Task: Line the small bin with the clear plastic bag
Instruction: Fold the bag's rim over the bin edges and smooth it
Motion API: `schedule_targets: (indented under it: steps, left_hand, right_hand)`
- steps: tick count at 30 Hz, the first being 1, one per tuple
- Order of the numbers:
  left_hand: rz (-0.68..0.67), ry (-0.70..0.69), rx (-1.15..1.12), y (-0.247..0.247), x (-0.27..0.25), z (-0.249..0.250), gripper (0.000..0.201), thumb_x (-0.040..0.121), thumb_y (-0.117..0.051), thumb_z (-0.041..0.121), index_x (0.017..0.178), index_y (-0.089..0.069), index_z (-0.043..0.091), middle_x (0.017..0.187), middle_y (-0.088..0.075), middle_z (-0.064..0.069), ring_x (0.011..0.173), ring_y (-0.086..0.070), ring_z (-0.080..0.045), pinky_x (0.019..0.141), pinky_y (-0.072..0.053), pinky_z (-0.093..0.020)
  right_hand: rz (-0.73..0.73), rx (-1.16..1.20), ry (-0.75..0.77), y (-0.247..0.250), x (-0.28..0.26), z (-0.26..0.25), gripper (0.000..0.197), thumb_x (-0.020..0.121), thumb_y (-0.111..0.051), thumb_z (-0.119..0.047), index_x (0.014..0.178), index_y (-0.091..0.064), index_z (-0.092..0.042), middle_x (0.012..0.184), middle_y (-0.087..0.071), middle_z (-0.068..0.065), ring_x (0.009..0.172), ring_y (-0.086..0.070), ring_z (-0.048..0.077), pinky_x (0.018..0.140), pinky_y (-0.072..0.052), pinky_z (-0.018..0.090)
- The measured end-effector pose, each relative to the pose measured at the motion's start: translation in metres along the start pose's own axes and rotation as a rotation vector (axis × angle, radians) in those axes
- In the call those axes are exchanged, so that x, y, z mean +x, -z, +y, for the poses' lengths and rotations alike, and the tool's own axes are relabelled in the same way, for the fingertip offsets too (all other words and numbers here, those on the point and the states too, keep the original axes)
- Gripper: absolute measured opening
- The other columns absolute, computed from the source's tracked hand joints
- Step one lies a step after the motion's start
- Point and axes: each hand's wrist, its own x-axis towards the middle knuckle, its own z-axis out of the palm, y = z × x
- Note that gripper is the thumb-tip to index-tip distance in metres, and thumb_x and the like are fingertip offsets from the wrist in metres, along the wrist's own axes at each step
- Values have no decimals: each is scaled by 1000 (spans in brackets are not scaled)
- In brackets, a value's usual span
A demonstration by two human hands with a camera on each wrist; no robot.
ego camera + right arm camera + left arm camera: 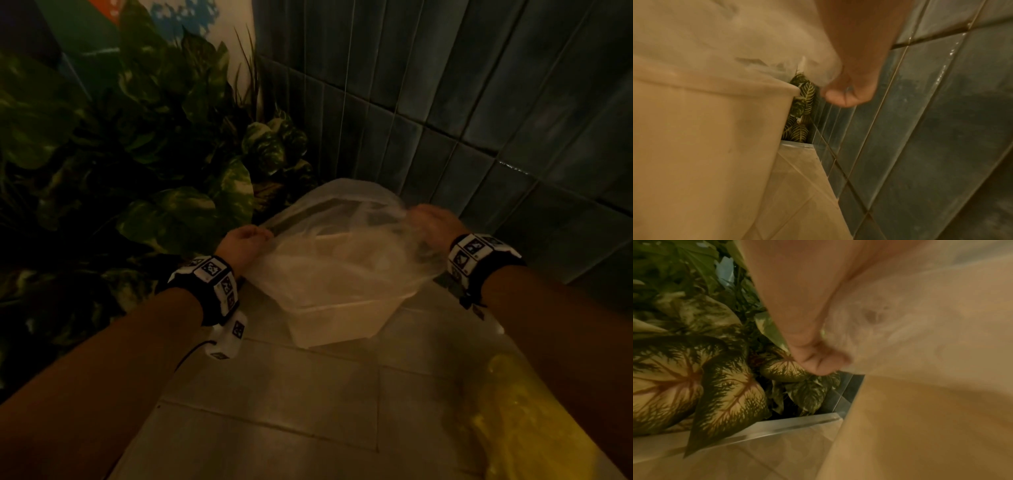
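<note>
- Forearms nearest us, both with marker bands; left hand (245, 241) and right hand (432, 219) out at the bin (337, 325).
- Floor (274, 394) tiled, bin stands on it in a corner: tiled wall (513, 102) on the right, plants (137, 154) on the left and behind.
- Bin small, pale, upright; near rim bare, no film folded over it yet.
- Bag (342, 246) clear, held stretched over the bin mouth, body sagging into the bin, far edge ballooned up above the far rim.
- Left hand grips the bag edge at the left rim, fingers (818, 363) curled on the film.
- Right hand at the right rim, partly behind the film; fingers (846, 95) curled, pinching the bag edge, we judge. Blurred, so the grip is not sharp.
- Step in hand, as we read it: spreading the bag mouth and drawing it over the rim.
- To do it well: we keep both pinches on the hem, pull apart evenly, and hook the far rim first, then roll the film down over the sides and the near rim.
- Push the trapped air out, or the bag body rides up.
- Risk: thin film slips out or tears at the bin corners; ease it, don't yank.
- Wall sits close on the right, so little room for that hand.
</note>
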Motion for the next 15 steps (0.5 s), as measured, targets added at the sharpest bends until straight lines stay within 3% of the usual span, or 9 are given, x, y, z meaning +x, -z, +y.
schedule_targets:
  steps: [1, 3, 7, 8, 10, 11, 13, 14, 15]
  left_hand:
    - [3, 20, 25, -2, -1, 1, 21, 91, -58, 21, 81, -73, 33, 116, -63, -2, 114, -56, -24, 106, -42, -41]
    - [6, 25, 82, -4, -1, 1, 21, 91, -58, 20, 107, -70, 27, 125, -58, 3, 121, -51, -20, 111, -38, -40]
    - [-26, 4, 88, -5, 2, 4, 58, 88, -64, 12, 142, -44, 21, 124, -60, 0, 125, -51, -22, 112, -34, -34]
    - [-28, 11, 125, -5, 3, 4, 62, 88, -63, 12, 145, -39, 21, 128, -59, -2, 126, -50, -23, 112, -34, -32]
    - [-7, 13, 168, -6, 6, 2, 60, 90, -61, 15, 145, -38, 24, 131, -57, -4, 122, -52, -24, 108, -38, -34]
    - [25, 3, 165, -7, 5, 0, 57, 90, -62, 19, 142, -39, 27, 124, -58, -3, 114, -56, -24, 101, -44, -35]
    - [126, -37, 161, -10, 4, -7, 43, 90, -61, 29, 129, -42, 30, 104, -58, -1, 90, -59, -22, 76, -51, -30]
    - [154, -66, 186, -11, 3, -10, 33, 92, -59, 29, 120, -43, 27, 97, -56, -1, 85, -58, -21, 69, -49, -28]
    - [128, -75, 226, -12, 0, -13, 23, 94, -57, 25, 113, -44, 24, 95, -56, -2, 86, -57, -22, 69, -48, -30]
  right_hand:
    - [2, 1, -7, 0, 0, -2, 33, 98, -45, -27, 121, -61, -10, 122, -58, 12, 119, -51, 27, 101, -35, 28]
    - [39, 31, -8, -3, -2, -5, 32, 98, -44, -27, 121, -61, -12, 114, -60, 7, 113, -55, 25, 90, -38, 26]
    - [-10, 56, -19, -12, 3, -3, 8, 90, -59, -23, 94, -66, -24, 96, -63, 2, 91, -60, 21, 73, -46, 25]
    - [-35, 57, -30, -13, 4, -4, 6, 89, -60, -22, 91, -66, -24, 97, -63, 2, 89, -59, 20, 74, -47, 27]
    - [-80, 6, -54, -16, 5, -2, 15, 91, -59, -25, 103, -67, -21, 101, -63, 3, 91, -56, 18, 82, -47, 29]
    - [-80, -29, -69, -18, 5, 0, 22, 92, -57, -28, 109, -67, -20, 103, -62, 2, 92, -56, 18, 83, -46, 29]
    - [-82, -74, -106, -19, 5, 6, 27, 93, -54, -29, 115, -66, -18, 110, -65, 5, 97, -59, 21, 85, -46, 28]
    - [-96, -90, -133, -20, 3, 9, 30, 94, -53, -29, 117, -65, -16, 116, -65, 9, 102, -60, 25, 88, -47, 30]
    - [-118, -105, -164, -21, 1, 11, 32, 94, -51, -29, 119, -64, -13, 121, -64, 13, 108, -60, 28, 93, -48, 33]
